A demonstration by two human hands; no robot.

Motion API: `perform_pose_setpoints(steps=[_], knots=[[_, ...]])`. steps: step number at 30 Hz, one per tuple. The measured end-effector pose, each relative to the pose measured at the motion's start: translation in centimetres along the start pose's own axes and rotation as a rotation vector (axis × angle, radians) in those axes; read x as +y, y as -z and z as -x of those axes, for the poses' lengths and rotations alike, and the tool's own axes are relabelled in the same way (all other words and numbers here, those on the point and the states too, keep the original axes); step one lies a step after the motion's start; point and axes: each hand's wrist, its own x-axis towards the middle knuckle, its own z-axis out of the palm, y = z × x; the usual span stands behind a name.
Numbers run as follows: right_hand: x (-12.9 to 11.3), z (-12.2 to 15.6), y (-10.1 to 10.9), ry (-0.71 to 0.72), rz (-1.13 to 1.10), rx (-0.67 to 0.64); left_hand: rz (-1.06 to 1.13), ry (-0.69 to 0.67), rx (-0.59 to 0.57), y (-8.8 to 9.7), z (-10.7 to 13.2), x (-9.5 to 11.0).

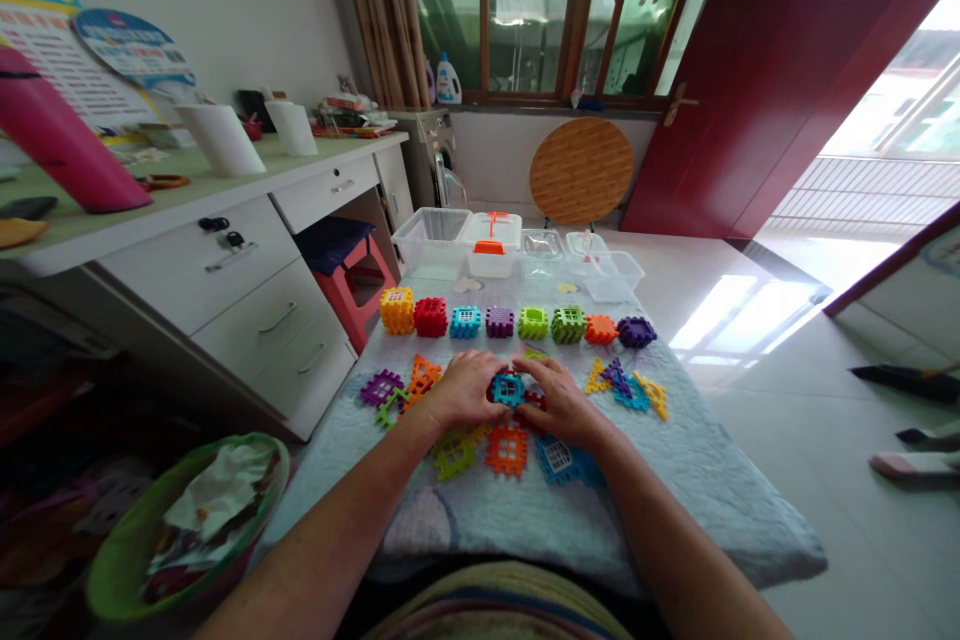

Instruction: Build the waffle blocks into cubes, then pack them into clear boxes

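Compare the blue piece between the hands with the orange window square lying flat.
Position: the blue piece is between the left hand and right hand; the orange square lies on the cloth, closer to the wearer.
Color: the blue piece is blue, the orange square orange.
Shared: notched edges.

The blocks are smooth plastic; the tablecloth, matt fabric; the floor, glossy.

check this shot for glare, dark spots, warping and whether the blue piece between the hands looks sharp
Head view: daylight blows out the doorway and glares on the floor; head view: the lower left, around the green basket, is dim; head view: wide-angle stretch slants the pink bottle; head view: the blue piece is small, its fine detail soft.
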Motion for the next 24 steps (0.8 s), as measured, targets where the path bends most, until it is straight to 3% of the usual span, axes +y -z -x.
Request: perform_pose_setpoints(steps=[9,16,21,24], knots=[[0.3,-0.1,-0.3,0.025,-0.015,0.038,-0.117,0.014,-0.088,1.4,-0.9,1.0],[0.4,-0.2,-0.6,0.024,-0.038,0.049,-0.213,0.008,-0.123,1.5,-1.9,1.9],[0.7,0.2,-0.1,0.025,-0.065,0.108,-0.222,-0.003,-0.067,1.5,-1.8,1.9],[1.2,0.7,0.4,-0.024,-0.091,0.216,-0.181,0.007,0.036,2.6,-1.4,0.6]])
